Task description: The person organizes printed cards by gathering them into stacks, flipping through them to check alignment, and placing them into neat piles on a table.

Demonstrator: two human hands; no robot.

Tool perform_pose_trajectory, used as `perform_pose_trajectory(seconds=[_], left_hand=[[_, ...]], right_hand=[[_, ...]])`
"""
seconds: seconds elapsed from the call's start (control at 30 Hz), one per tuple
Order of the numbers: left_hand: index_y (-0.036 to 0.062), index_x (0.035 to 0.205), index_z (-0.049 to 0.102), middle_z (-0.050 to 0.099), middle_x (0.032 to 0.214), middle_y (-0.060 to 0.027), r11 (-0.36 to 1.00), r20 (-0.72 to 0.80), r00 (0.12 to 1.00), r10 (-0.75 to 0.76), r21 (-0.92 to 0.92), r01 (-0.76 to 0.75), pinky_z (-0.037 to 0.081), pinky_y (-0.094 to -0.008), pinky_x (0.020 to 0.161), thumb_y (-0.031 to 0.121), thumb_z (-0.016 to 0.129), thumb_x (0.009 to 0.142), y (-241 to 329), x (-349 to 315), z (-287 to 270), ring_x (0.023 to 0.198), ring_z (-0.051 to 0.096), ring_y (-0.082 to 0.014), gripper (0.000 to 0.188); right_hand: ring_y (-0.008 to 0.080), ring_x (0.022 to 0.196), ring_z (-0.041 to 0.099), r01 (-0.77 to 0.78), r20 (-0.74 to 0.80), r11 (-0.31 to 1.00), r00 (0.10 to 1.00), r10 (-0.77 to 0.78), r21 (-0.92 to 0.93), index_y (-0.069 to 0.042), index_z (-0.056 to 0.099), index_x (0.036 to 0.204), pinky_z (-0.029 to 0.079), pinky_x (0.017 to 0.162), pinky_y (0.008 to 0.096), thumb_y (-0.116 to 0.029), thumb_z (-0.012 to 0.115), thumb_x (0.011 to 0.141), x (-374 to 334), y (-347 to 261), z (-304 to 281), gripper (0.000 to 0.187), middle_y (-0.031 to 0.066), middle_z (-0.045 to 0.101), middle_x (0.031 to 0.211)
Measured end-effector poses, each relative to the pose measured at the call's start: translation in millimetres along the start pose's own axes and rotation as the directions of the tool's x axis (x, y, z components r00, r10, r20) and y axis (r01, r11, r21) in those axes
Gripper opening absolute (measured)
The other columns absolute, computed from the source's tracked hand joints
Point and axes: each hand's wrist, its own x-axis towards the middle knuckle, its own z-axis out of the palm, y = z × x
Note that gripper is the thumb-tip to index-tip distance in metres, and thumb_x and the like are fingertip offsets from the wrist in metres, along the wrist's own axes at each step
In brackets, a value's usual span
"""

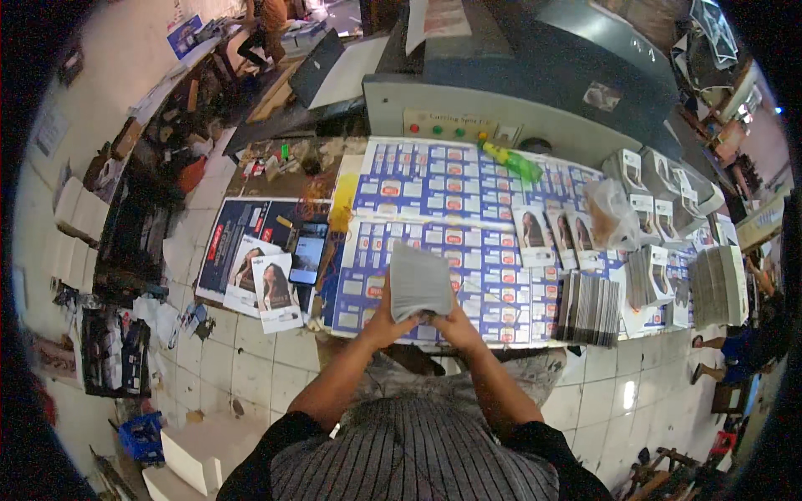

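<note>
Both my hands grip a thick stack of pale grey paper sheets (pixel 419 280), held up over the front edge of the table. My left hand (pixel 385 324) wraps its lower left side, and my right hand (pixel 455 326) closes on the lower right side. Some of the fingers are hidden by the stack. The table is covered with blue-and-white printed sheets (pixel 401 238). To the right stands a row of cut stacks (pixel 589 309), near several printed leaflets (pixel 535 236) showing a long-haired figure.
Behind the table rises a large grey machine (pixel 388 104) with coloured buttons. A green bottle (pixel 522 165) and a clear plastic bag (pixel 612 215) lie on the sheets. More paper stacks (pixel 718 288) fill the right end. At left are a phone (pixel 309 259) and two leaflets (pixel 274 292).
</note>
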Motion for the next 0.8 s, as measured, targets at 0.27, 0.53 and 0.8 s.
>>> perform_pose_trajectory(seconds=[0.27, 0.53, 0.8], left_hand=[[-0.006, 0.119, 0.044, 0.049, 0.123, -0.0214, 0.959, -0.301, 0.951, -0.067, 0.242, 0.145, 0.049, -0.0395, 0.084, 0.029, 0.082, 0.073, 22, 15, -16, 0.108, 0.055, -0.0249, 0.07], [-0.0082, 0.123, 0.046, 0.061, 0.107, -0.0164, 0.803, -0.288, 0.756, -0.589, -0.319, 0.504, 0.054, -0.0385, 0.073, 0.02, 0.075, 0.074, 5, 18, -22, 0.094, 0.064, -0.0245, 0.064], [-0.0068, 0.112, 0.058, 0.066, 0.098, -0.014, 0.898, -0.359, 0.825, -0.436, -0.108, 0.427, 0.053, -0.0334, 0.07, 0.02, 0.076, 0.073, 2, 29, -17, 0.086, 0.066, -0.0219, 0.051]], right_hand=[[0.0188, 0.105, 0.06, -0.305, -0.064, 0.942, 0.952, 0.299, -0.138, 0.001, 0.051, 0.13, 0.05, 0.088, 0.0334, -0.009, 0.078, 0.076, 24, -26, -17, 0.061, 0.0116, 0.062, 0.116], [0.037, 0.127, 0.045, -0.287, -0.267, 0.537, 0.957, 0.117, -0.793, 0.004, 0.046, 0.131, 0.042, 0.1, 0.0495, -0.035, 0.071, 0.083, 31, -50, 16, 0.067, 0.026, 0.046, 0.137], [0.0345, 0.141, 0.03, 0.066, 0.003, 0.332, 0.982, -0.188, -0.941, -0.002, 0.047, 0.135, 0.024, 0.11, 0.0585, -0.023, 0.043, 0.098, 52, 19, 26, 0.043, 0.0158, 0.039, 0.147]])
